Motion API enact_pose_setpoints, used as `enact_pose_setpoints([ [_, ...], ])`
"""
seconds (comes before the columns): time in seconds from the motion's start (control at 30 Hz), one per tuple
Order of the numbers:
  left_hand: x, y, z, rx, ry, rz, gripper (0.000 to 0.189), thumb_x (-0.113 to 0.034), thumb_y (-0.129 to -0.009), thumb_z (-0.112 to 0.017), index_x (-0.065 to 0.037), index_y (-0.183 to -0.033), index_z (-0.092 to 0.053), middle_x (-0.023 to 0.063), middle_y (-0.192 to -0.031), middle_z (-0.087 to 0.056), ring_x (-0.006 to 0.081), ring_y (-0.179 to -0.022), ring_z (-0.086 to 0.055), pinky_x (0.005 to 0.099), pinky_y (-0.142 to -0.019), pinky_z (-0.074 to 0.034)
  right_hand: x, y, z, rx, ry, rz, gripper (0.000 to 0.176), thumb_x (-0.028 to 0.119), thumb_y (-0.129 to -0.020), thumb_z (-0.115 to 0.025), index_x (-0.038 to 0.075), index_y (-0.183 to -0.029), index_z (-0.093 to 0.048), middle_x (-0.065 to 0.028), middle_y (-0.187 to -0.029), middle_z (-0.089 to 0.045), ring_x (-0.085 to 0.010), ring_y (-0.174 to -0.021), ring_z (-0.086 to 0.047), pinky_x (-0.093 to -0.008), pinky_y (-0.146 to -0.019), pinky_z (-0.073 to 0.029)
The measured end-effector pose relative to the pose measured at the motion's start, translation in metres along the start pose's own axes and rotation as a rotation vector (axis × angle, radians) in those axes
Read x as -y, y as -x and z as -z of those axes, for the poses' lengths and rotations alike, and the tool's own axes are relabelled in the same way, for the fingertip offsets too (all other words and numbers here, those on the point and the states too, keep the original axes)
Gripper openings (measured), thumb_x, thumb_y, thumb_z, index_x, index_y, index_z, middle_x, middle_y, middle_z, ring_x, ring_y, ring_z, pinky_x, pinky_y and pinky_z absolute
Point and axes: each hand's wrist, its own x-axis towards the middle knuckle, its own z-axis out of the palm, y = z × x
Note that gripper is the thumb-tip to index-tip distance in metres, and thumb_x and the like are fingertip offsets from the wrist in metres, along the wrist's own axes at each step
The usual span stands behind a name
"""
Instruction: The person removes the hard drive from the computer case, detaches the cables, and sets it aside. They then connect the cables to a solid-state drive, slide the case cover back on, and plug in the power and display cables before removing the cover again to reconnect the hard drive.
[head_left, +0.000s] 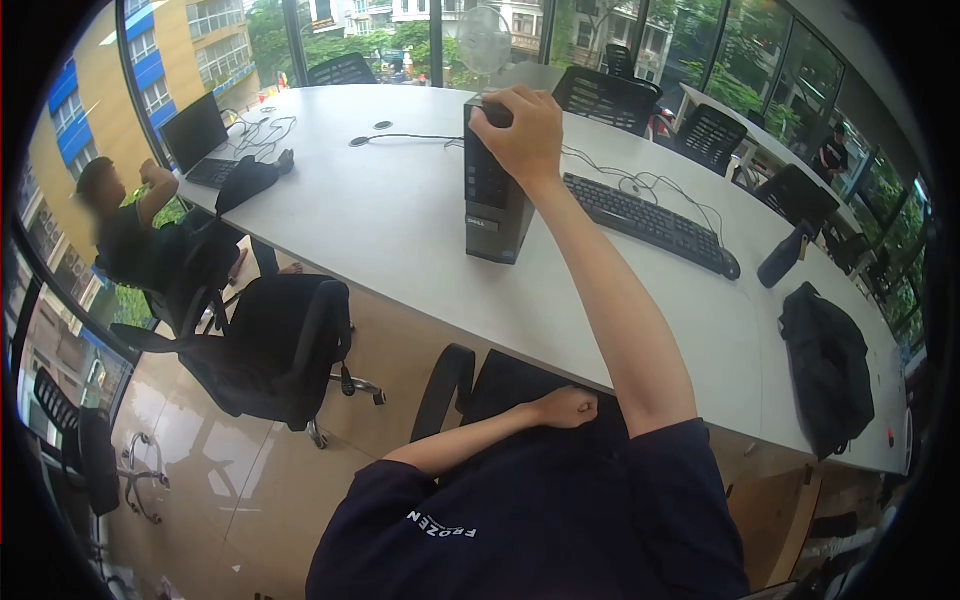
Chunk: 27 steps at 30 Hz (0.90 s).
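A black upright desktop computer tower (495, 205) stands on the white table (380, 220). My right hand (520, 125) rests over the tower's top, with its fingers curled around the upper edge. Down at my lap, near the table's front edge, my left hand (565, 407) is closed in a loose fist and holds nothing. A black keyboard (650, 220) lies just right of the tower, its cable trailing behind.
A seated person (130, 230) is at the far left by a laptop (200, 140). Black office chairs (280, 350) stand along the table. A black bag (830, 365) and a dark bottle (785, 255) lie at the right. A fan (485, 40) stands behind.
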Motion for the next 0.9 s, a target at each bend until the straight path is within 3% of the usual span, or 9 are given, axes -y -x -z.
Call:
enact_pose_setpoints([
  [0.47,0.001,0.001,-0.003,0.019,-0.062,0.023,0.023,-0.025,-0.094,-0.059,-0.004,-0.09,-0.067,0.0165,-0.08,-0.068,0.037,-0.08,-0.066,0.0464,-0.076,-0.051,0.001,0.004,0.019,0.121,-0.261,-0.109,0.026,0.027,-0.082,-0.074,0.008,-0.098,-0.077,-0.0063,-0.106,-0.072,-0.0304,-0.11,-0.059,-0.0426,-0.103,-0.042],
  [0.57,-0.002,0.005,-0.002,0.003,-0.073,0.008,0.022,-0.023,-0.095,-0.058,-0.004,-0.091,-0.067,0.0164,-0.078,-0.066,0.0355,-0.078,-0.066,0.0451,-0.073,-0.05,0.017,0.054,0.069,0.166,-0.294,-0.076,0.053,0.018,-0.083,-0.074,0.006,-0.133,-0.061,-0.018,-0.142,-0.055,-0.0393,-0.135,-0.047,-0.0451,-0.113,-0.038],
  [0.63,-0.011,0.004,0.003,0.019,-0.087,0.07,0.02,-0.022,-0.093,-0.058,-0.005,-0.089,-0.066,0.017,-0.082,-0.069,0.0346,-0.082,-0.068,0.0466,-0.077,-0.051,0.039,0.101,0.108,0.21,-0.485,-0.173,0.046,0.012,-0.084,-0.071,0.004,-0.128,-0.062,-0.0166,-0.136,-0.058,-0.0347,-0.128,-0.055,-0.0403,-0.107,-0.043],
  [0.67,-0.009,0.0,-0.002,0.042,-0.084,0.052,0.02,-0.022,-0.093,-0.058,-0.005,-0.089,-0.066,0.017,-0.082,-0.069,0.0346,-0.082,-0.068,0.0466,-0.077,-0.051,0.048,0.129,0.126,0.349,-0.636,-0.309,0.036,0.01,-0.085,-0.07,0.003,-0.12,-0.065,-0.0141,-0.126,-0.064,-0.0298,-0.117,-0.061,-0.0369,-0.1,-0.047],
  [0.73,0.005,-0.007,-0.017,-0.385,0.138,-0.293,0.017,-0.021,-0.091,-0.061,-0.005,-0.088,-0.066,0.0142,-0.076,-0.066,0.0259,-0.073,-0.066,0.0445,-0.069,-0.049,0.062,0.176,0.153,0.737,-1.009,-0.546,0.017,0.011,-0.093,-0.064,0.001,-0.106,-0.07,-0.0099,-0.101,-0.073,-0.0218,-0.1,-0.068,-0.0345,-0.095,-0.049],
  [0.8,0.03,-0.021,-0.009,0.286,-0.137,0.059,0.014,-0.019,-0.088,-0.064,-0.006,-0.085,-0.065,0.0105,-0.07,-0.063,0.0168,-0.065,-0.058,0.0387,-0.061,-0.045,0.075,0.213,0.164,1.097,-1.175,-0.638,0.02,0.015,-0.099,-0.06,0.0,-0.106,-0.071,-0.0093,-0.096,-0.074,-0.0172,-0.091,-0.069,-0.0318,-0.087,-0.053],
  [0.83,0.019,-0.026,-0.008,0.338,-0.343,0.175,0.014,-0.019,-0.087,-0.065,-0.006,-0.081,-0.064,0.0085,-0.066,-0.06,0.0152,-0.059,-0.053,0.0346,-0.055,-0.041,0.079,0.235,0.159,1.191,-1.226,-0.678,0.025,0.019,-0.101,-0.057,-0.001,-0.106,-0.071,-0.0106,-0.096,-0.074,-0.0194,-0.091,-0.07,-0.0321,-0.086,-0.053],
  [0.87,0.025,-0.01,-0.019,-0.007,-0.051,0.076,0.019,-0.022,-0.088,-0.065,-0.005,-0.08,-0.064,0.0079,-0.064,-0.058,0.0156,-0.056,-0.051,0.0346,-0.055,-0.041,0.073,0.264,0.147,1.397,-1.08,-0.613,0.034,0.027,-0.101,-0.056,-0.002,-0.106,-0.071,-0.0124,-0.097,-0.074,-0.022,-0.093,-0.07,-0.0327,-0.085,-0.053],
  [0.9,0.029,-0.009,-0.022,-0.034,-0.039,0.069,0.022,-0.026,-0.089,-0.064,-0.005,-0.081,-0.064,0.0074,-0.064,-0.059,0.0163,-0.057,-0.052,0.0356,-0.055,-0.041,0.067,0.289,0.137,1.477,-0.851,-0.493,0.036,0.03,-0.1,-0.056,-0.002,-0.106,-0.071,-0.0132,-0.097,-0.074,-0.0229,-0.093,-0.07,-0.033,-0.084,-0.053],
])
